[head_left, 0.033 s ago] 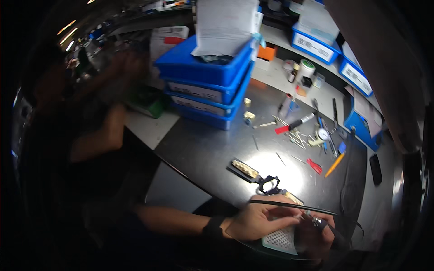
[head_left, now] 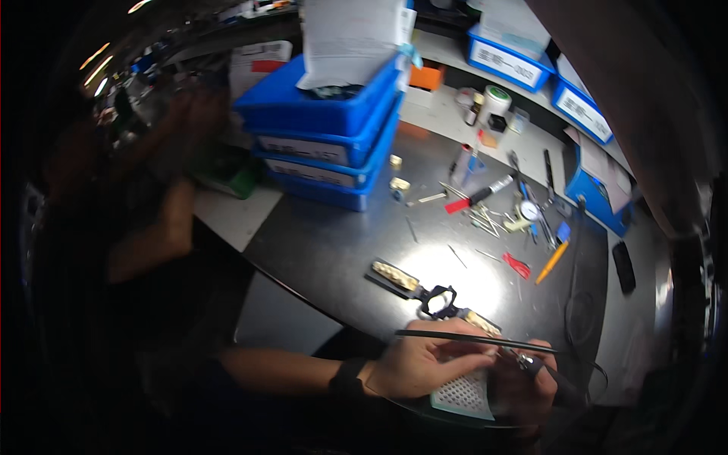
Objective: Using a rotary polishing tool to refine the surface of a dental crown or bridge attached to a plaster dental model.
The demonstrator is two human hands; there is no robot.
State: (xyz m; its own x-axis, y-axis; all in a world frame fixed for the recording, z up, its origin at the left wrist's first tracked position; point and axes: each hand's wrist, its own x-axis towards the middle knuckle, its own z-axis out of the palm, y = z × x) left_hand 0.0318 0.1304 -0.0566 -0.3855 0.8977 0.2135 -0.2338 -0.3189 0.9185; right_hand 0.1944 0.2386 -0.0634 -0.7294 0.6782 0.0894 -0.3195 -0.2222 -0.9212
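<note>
My left hand (head_left: 432,362) is closed in a pinch on a small whitish piece (head_left: 489,352), too small to make out its kind. In my right hand (head_left: 544,379) is a dark rotary handpiece (head_left: 533,365) with a metal nose, its tip close to that piece. A thin dark bar (head_left: 470,340) passes across in front of both hands. Under them lies a pale perforated plate (head_left: 461,397). Just beyond, a black dental articulator (head_left: 438,302) lies opened out on the metal bench top, carrying a cream tooth model (head_left: 395,276) and another model (head_left: 481,323).
Stacked blue bins (head_left: 318,114) with papers stand at the far left of the bench (head_left: 341,250). Burs (head_left: 485,220), a marker (head_left: 493,189), a dial gauge (head_left: 528,211) and an orange tool (head_left: 552,262) lie to the right. Another person's arm (head_left: 163,235) shows at left.
The whole view has shifted a little, so bench and bins appear further left and higher. Both hands keep their grip and stay close together.
</note>
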